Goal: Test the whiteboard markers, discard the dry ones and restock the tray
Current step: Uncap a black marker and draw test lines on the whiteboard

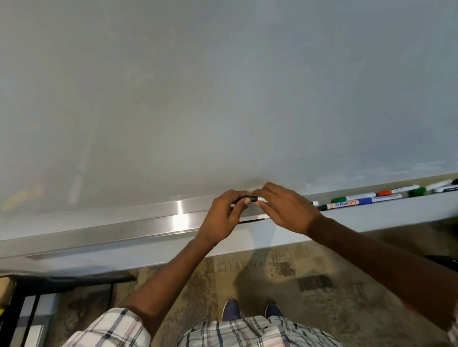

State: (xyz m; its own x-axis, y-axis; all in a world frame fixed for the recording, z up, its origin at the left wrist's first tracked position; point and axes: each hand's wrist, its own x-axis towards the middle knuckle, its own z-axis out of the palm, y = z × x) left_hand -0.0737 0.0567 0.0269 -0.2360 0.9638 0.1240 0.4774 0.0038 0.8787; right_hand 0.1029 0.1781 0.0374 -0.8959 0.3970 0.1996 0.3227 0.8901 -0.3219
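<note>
**A:** Which step is this?

**B:** Testing, I'd say. The left hand and right hand meet just above the tray, holding one marker level between them, close to the whiteboard.

**A:** How do the fingers lie?

**B:** The left fingers curl round the black end, which is probably the cap. The right fingertips pinch the white barrel. Both hands are grasping the marker and neither is loose.

**A:** Is the cap coming off or going on?

**B:** I can't tell. The cap looks seated or nearly so, and nothing shows which way the hands are working.

**A:** And the rest of the markers?

**B:** A row of markers lies in the tray to the right, well apart from the hands, with blue, green, red and black caps.

**A:** What does the next move call for?

**B:** If the hands are uncapping, it needs a straight pull apart along the barrel, then a stroke on the board above the tray to see whether ink flows. If capping, it needs a firm push together. After that the marker goes back to the row or gets set aside as dry.
</note>
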